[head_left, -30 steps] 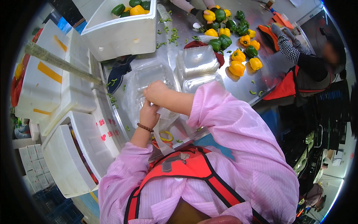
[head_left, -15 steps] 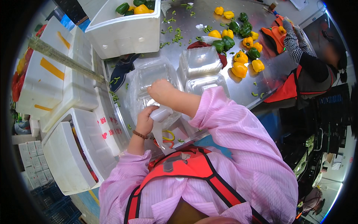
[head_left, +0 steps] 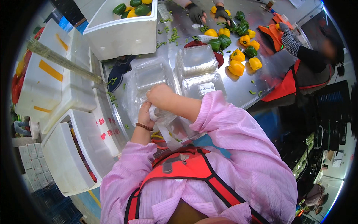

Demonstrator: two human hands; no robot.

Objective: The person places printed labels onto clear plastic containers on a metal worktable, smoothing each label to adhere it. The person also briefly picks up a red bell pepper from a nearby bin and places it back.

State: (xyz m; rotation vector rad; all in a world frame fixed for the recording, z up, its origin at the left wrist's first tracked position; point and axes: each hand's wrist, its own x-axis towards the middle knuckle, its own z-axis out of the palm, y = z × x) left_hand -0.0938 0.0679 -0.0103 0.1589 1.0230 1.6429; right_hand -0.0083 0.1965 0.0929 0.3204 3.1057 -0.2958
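My left hand (head_left: 144, 115), with a beaded bracelet at the wrist, is closed on a roll of white labels (head_left: 153, 113). From the roll a pale strip (head_left: 167, 135) hangs toward my apron. My right hand (head_left: 162, 96) is closed, its fingertips meeting the left hand's at the roll; what they pinch is hidden. Just beyond my hands, clear plastic containers (head_left: 150, 77) sit in a clear bag. A clear container with a white label (head_left: 206, 88) lies to the right, in front of a stack of clear trays (head_left: 196, 59).
Yellow peppers (head_left: 236, 68) and green peppers (head_left: 251, 51) lie farther right among green scraps. A white foam box (head_left: 123, 39) of peppers stands at the back left. Gloved hands (head_left: 196, 14) of one person reach in from the far edge; another person (head_left: 315, 71) works at right.
My left hand has moved up against my right, bringing the roll with it. Another person's gloved hands have come in at the far edge, over the peppers.
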